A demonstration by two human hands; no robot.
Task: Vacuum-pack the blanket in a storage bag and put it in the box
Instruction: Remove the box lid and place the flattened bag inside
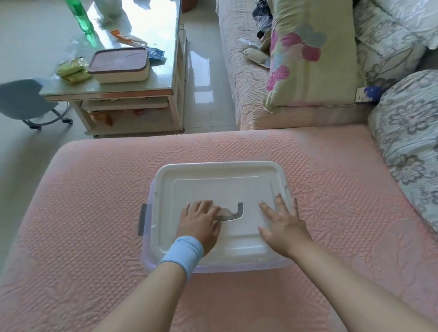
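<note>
A sofa (85,210) with a pink quilted cover fills the lower half of the frame and continues to the top centre. On its upper right part lie a yellow-green quilt (313,57) with pink flowers and, at the right edge, grey-flowered bedding (415,139), partly cut off by the frame. In the upper left stands a low table with a glass tabletop (148,37). Beside it at the left edge is a blue chair (20,99), only partly in view. The box (233,267) stands on the sofa seat at the lower centre. It is of clear plastic and is closed by a white lid (222,181). The lid hides what is inside, so I cannot tell if the blanket is in it. A grey latch (143,219) shows on the left side of the box. On the tabletop is a cream food container (119,63) with a brown-rimmed lid, closed, its contents hidden. Near it are a green bottle (78,11), some yellow-green packets (71,69) and a blue packet (156,54) whose print is too small to read. The left hand (200,222), with a light blue wristband (184,252), lies flat on the lid, its grip loosely spread, the fingers covering the left part of the grey handle (236,211). The right hand (283,224) rests on the right part of the lid, its grip spread wide with straight fingers. A white and blue tag (369,94) by the bedding is not readable.
</note>
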